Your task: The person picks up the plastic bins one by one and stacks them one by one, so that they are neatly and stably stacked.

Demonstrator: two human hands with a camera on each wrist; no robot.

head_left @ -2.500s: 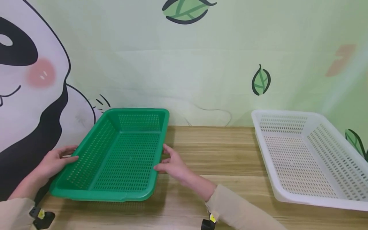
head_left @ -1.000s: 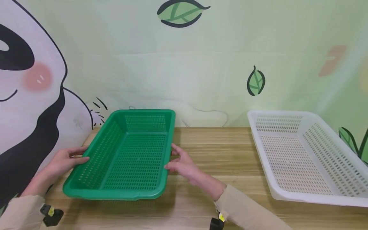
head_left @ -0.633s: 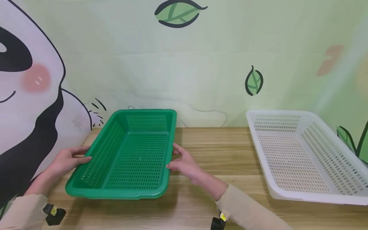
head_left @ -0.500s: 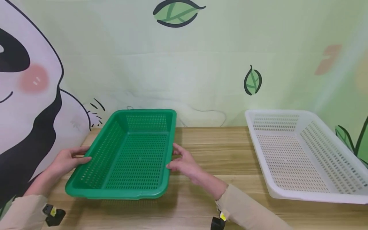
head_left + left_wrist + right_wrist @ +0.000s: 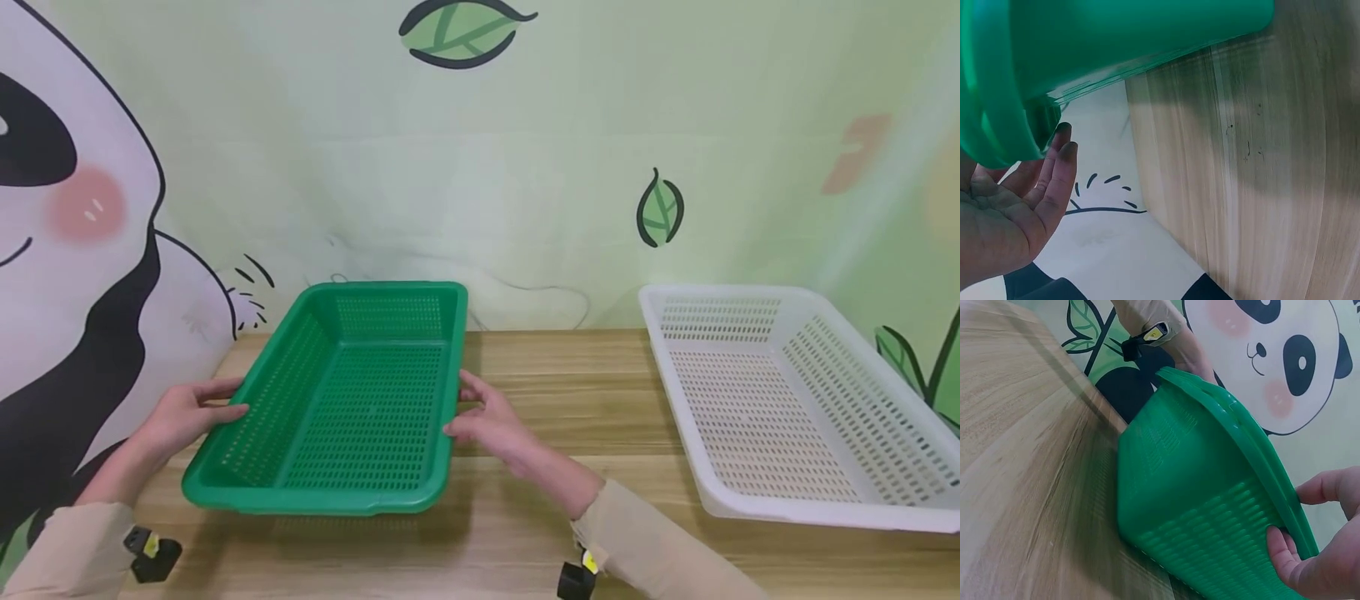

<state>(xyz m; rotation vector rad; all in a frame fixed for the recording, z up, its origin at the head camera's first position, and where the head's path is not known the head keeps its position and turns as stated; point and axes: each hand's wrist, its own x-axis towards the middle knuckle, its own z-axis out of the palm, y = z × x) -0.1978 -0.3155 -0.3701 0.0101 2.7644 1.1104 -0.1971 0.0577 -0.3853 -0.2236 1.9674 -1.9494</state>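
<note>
A green plastic basket (image 5: 367, 408) with perforated walls and floor sits left of centre in the head view, with nothing inside. My left hand (image 5: 176, 421) grips its left rim, thumb over the top and fingers beneath, as the left wrist view of the hand (image 5: 1022, 206) also shows. On the opposite side, my right hand (image 5: 495, 421) pinches the right rim between thumb and fingers. The right wrist view shows those fingertips (image 5: 1282, 547) under the rim. Below the near end of the basket a shadow falls on the table, and the wrist views show its underside tilted off the wood.
A white perforated basket (image 5: 765, 425) stands at the right on the wooden table (image 5: 555, 367). Behind the table hangs a pale green backdrop (image 5: 555, 150) with leaves and a panda (image 5: 90, 275). Small black cameras (image 5: 156, 558) are strapped to both wrists.
The green basket and both hands have shifted to the right in the head view, while the background slid left. Both hands keep their hold on the rims.
</note>
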